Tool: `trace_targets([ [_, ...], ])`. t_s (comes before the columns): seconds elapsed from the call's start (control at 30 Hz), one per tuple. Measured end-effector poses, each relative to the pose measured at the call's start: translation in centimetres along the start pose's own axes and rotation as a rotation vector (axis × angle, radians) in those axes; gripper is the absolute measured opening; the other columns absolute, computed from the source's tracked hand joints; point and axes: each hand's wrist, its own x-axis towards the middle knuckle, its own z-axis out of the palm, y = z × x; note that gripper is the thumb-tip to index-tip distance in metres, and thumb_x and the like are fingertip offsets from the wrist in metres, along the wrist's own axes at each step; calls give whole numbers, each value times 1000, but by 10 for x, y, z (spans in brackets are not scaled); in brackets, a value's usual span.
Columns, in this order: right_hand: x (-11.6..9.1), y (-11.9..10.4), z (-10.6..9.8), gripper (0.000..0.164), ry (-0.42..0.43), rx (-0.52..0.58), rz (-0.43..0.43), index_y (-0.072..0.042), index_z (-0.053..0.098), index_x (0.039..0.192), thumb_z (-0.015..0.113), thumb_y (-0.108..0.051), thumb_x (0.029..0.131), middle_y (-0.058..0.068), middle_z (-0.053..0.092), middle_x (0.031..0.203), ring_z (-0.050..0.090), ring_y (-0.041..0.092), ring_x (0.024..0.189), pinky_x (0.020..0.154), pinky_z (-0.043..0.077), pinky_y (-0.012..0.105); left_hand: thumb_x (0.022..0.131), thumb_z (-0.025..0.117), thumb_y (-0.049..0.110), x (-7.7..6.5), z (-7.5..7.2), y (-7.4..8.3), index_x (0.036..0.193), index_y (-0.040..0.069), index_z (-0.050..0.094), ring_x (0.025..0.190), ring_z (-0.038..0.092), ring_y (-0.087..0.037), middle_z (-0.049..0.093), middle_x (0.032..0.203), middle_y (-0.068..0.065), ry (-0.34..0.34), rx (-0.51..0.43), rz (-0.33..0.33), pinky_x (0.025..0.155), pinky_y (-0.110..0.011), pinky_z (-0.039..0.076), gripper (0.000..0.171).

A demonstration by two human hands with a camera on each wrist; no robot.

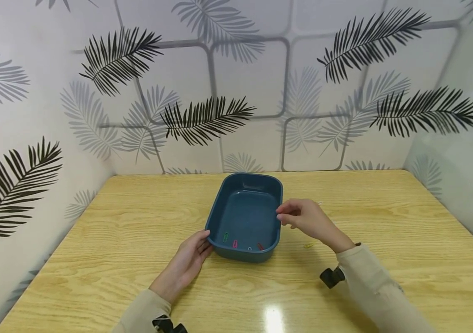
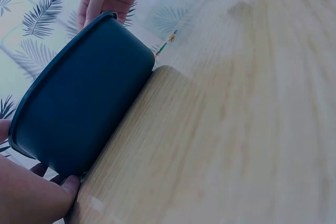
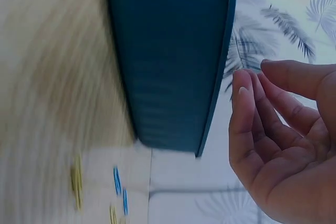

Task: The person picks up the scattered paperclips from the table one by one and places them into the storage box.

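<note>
the left hand (image 1: 188, 258) grips the near-left corner of the blue tray (image 1: 246, 212), which lies mouth up on the wooden table (image 1: 136, 222), long axis running away from the person. the right hand (image 1: 310, 222), fingertips gathered, is at the right rim; whether it pinches anything cannot be told. of the paper clips (image 1: 261, 246) inside, the palest is hard to make out.

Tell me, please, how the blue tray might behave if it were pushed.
The blue tray would probably slide rather than tip, since its base is broad. Its thin rim suggests a light, fairly stiff shell.
</note>
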Motion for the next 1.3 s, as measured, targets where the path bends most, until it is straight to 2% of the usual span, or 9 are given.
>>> trace_targets([
  [0.2,6,21,-32,27,64,-27,93,4,64,115,60,-16,97,16,68,98,63,37,92,77,54,47,99,46,12,0,-1,1,141,-13,33,133,33,-29,36,145,-27,-1,6,12,111,-39,26,50],
  [0.4,9,50,-54,34,6,-99,148,11,58,121,58,-14,97,23,64,107,62,37,94,78,54,45,99,46,12,0,-2,1,140,-12,35,131,36,-28,39,143,-25,12,2,17,110,-38,28,49],
  [0.57,8,65,-62,33,-22,-204,175,14,59,113,64,-11,92,23,64,101,62,31,87,70,54,38,99,47,13,-1,-2,0,139,-12,37,128,40,-26,42,141,-24,23,1,15,109,-37,30,48],
  [0.73,4,75,-73,32,-30,-282,207,14,60,106,68,-9,87,25,63,98,61,29,82,67,53,38,99,47,13,-1,-2,0,140,-12,37,128,39,-26,42,141,-24,31,0,16,109,-38,29,48],
  [0.83,2,80,-78,29,-55,-298,237,14,61,103,69,-7,85,26,63,96,61,27,78,65,53,37,99,47,12,-1,-2,0,140,-12,36,130,38,-27,40,143,-25,26,3,13,110,-38,28,49],
  [0.97,-1,84,-80,25,-82,-324,272,12,63,97,73,-5,81,19,65,88,59,22,72,64,51,34,100,46,13,-2,-2,1,141,-12,34,133,35,-29,37,145,-26,11,10,13,111,-39,27,50],
  [1.1,-2,86,-77,19,-79,-340,279,9,65,90,74,-3,78,13,64,81,55,21,70,62,48,32,100,46,12,-1,-2,1,142,-12,33,134,33,-29,36,146,-26,3,13,14,112,-40,26,50],
  [1.3,-3,88,-75,7,-84,-359,275,7,67,81,71,1,79,12,63,80,53,21,68,60,47,31,100,47,13,0,-2,0,141,-10,36,133,34,-29,37,145,-24,6,5,1,111,-39,28,49],
])
